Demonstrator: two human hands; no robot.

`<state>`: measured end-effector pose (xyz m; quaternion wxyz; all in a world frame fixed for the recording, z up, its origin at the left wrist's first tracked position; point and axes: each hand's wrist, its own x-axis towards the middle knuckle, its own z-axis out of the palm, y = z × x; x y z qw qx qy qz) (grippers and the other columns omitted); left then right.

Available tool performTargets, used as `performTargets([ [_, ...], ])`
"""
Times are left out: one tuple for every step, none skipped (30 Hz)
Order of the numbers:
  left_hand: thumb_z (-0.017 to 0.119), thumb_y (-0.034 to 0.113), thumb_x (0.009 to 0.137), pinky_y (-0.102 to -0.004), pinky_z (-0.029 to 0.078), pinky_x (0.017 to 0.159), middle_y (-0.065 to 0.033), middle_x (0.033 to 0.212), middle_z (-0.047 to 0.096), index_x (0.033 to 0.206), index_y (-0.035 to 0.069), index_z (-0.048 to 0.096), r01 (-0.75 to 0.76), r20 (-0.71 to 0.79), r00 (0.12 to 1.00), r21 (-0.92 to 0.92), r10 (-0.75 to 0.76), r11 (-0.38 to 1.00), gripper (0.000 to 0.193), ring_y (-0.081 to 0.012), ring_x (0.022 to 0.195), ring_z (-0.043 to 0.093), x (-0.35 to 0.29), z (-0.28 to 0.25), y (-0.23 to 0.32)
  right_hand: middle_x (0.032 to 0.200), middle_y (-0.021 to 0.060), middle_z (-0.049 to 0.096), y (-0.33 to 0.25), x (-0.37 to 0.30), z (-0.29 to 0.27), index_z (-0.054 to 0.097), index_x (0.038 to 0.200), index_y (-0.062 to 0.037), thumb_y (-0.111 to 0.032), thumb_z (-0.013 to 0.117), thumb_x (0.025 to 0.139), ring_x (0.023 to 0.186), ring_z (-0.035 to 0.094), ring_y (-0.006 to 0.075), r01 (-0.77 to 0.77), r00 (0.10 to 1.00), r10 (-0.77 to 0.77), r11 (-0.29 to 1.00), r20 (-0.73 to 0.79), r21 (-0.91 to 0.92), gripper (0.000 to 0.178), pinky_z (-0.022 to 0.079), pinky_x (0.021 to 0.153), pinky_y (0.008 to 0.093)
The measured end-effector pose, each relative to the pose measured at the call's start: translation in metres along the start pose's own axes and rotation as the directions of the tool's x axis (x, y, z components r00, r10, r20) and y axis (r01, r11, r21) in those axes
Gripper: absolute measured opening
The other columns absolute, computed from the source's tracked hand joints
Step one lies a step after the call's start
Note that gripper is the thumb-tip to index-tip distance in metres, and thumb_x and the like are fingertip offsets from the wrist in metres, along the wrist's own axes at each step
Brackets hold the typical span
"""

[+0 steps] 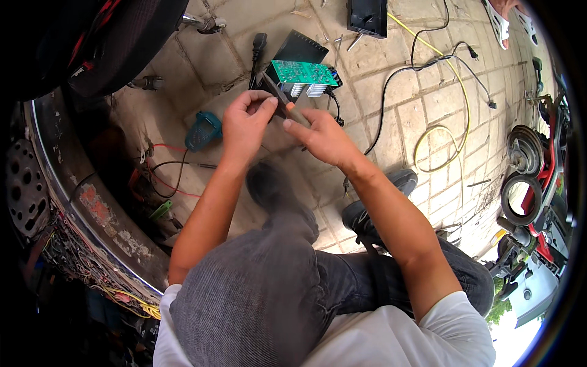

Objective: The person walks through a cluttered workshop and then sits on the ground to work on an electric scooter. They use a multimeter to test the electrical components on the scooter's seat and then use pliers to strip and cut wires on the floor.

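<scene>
My right hand (324, 136) is wrapped round the handle of a tool (298, 114) with an orange collar and a dark, flat, tapering blade; whether it is a knife or a file I cannot tell. Close beside the blade, my left hand (246, 122) is closed, thumb against fingers; what it pinches is too small to make out. Just beyond both hands lies a green circuit board (302, 72) with silver heat sinks (317, 90). Behind the board is a black ribbed case half (301, 46). A teal multimeter (203, 131) rests left of my left hand.
A black plug cord (259, 44) lies left of the board. Another black case part (367, 17) sits farther back. Yellow hose (463, 125) and black cables (386, 85) cross the paving at right. Red and black leads (177, 183) lie at left, near a worn curved rim (101, 211).
</scene>
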<state>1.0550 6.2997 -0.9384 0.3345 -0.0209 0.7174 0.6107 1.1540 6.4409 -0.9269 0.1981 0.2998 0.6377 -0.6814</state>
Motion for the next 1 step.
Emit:
performTargets([
  [0.068,0.012,0.089,-0.023,0.049,0.071,-0.0039,0.085,0.067,0.102,-0.002,0.066,-0.016,-0.049,0.999,-0.059,0.013,0.998,0.02,-0.0091,0.078,0.061,0.0044,-0.0032,0.0033,0.062,0.0032,0.053,-0.0066,-0.0023,-0.0009,0.064,0.087,0.0023,-0.032,0.065,0.089,0.059,0.047,0.012,-0.013,1.0,0.013,0.999,-0.003,-0.033,0.034,0.039,0.054,0.0326],
])
